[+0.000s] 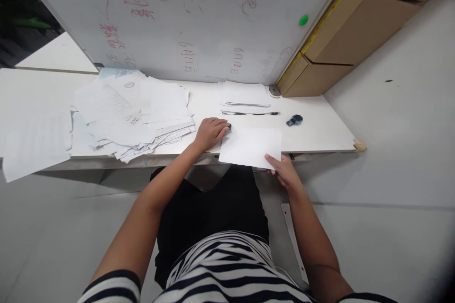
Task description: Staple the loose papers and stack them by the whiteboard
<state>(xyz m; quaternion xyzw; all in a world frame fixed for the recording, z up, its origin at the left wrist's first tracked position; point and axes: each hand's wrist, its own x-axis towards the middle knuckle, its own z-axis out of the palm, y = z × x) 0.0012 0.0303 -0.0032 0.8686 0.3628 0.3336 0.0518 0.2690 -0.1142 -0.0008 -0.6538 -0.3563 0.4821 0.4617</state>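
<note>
Right hand, at 5 o'clock of the blank sheet: fingers pinching its near corner, which is overhanging the bench edge, likely for easy gripping. Left hand, at 9 o'clock: fingers curled, pressing down beside the sheet's left edge, seemingly steadying it. Loose paper pile lying at 10 o'clock; pens at 12; dark clip at 2; whiteboard standing beyond.

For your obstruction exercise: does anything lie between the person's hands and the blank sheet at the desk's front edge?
Nothing visible does. The right hand already pinches the blank sheet at its near corner, and the left hand presses at its left edge. The pens and paper pile lie apart from it.
</note>
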